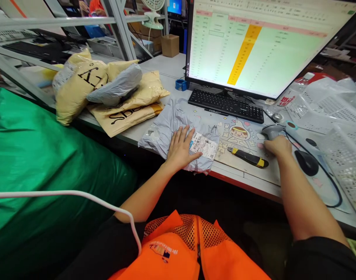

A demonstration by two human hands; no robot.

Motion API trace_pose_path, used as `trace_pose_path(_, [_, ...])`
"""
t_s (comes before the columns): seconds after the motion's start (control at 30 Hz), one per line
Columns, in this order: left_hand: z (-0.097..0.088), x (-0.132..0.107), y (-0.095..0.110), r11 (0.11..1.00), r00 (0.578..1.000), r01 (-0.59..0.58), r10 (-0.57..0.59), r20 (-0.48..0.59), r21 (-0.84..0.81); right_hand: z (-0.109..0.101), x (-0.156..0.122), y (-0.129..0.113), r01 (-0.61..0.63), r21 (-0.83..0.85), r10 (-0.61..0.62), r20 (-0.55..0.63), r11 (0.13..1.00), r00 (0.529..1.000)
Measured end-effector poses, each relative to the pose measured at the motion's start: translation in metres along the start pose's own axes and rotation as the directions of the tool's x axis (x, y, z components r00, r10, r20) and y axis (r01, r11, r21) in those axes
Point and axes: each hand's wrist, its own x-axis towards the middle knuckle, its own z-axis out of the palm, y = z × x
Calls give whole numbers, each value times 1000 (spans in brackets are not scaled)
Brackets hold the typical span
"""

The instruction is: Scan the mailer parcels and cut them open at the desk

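My left hand (180, 149) lies flat with spread fingers on a grey plastic mailer bag (173, 116) at the desk's front edge. Beside my thumb, a white shipping label (206, 146) with a barcode shows on the bag. My right hand (279, 147) is wrapped around a grey handheld barcode scanner (273, 130), whose head points left over the desk mat. Between the hands lies a black and yellow utility knife (248, 157). A black mouse (306, 162) sits just right of my right wrist.
Yellow and grey parcels (81, 83) are piled on the left. Behind the mat stand a keyboard (226, 105) and a lit monitor (253, 46). A blue tape roll (181, 84) sits left of the keyboard. White perforated baskets (347, 147) crowd the right; a green sack (43, 167) bulges at left.
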Motion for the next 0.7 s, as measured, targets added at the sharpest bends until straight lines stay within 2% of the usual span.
trace_pose_path(0.07, [2, 0, -1, 1000, 1000, -3, 3, -12, 1, -23, -12, -5, -54, 125, 35, 151, 991, 988])
trace_pose_path(0.1, [2, -1, -1, 1000, 1000, -8, 8, -18, 1, -36, -22, -7, -66, 219, 13, 235, 974, 972])
trace_pose_path(0.17, [4, -1, -3, 1000, 999, -20, 20, -28, 1, -62, -49, -9, 18, 421, -187, 364, 907, 912])
trace_pose_path(0.23, [5, -1, -4, 1000, 999, -31, 31, -34, 0, -84, -82, -14, 186, 531, -449, 425, 827, 786])
trace_pose_path(0.33, [5, -1, -4, 1000, 999, -29, 28, -29, -8, -105, -126, -28, 496, 561, -739, 381, 662, 555])
trace_pose_path(0.4, [5, -1, -4, 1000, 1000, -19, 18, -24, -12, -111, -146, -39, 631, 542, -831, 317, 554, 457])
trace_pose_path(0.43, [4, -1, -4, 1000, 1000, -16, 16, -22, -12, -111, -152, -44, 664, 530, -849, 302, 528, 433])
trace_pose_path(0.5, [4, -1, -3, 1000, 1000, -18, 18, -23, -7, -108, -155, -50, 689, 510, -857, 297, 515, 421])
trace_pose_path(0.57, [3, -2, -3, 1000, 999, -25, 25, -35, -1, -99, -147, -49, 683, 496, -844, 295, 536, 449])
trace_pose_path(0.63, [4, -2, -4, 1000, 998, -29, 30, -52, 4, -85, -128, -43, 663, 451, -800, 278, 597, 531])
trace_pose_path(0.7, [5, -2, -5, 999, 997, -32, 32, -68, 8, -67, -101, -33, 636, 338, -716, 228, 694, 660])
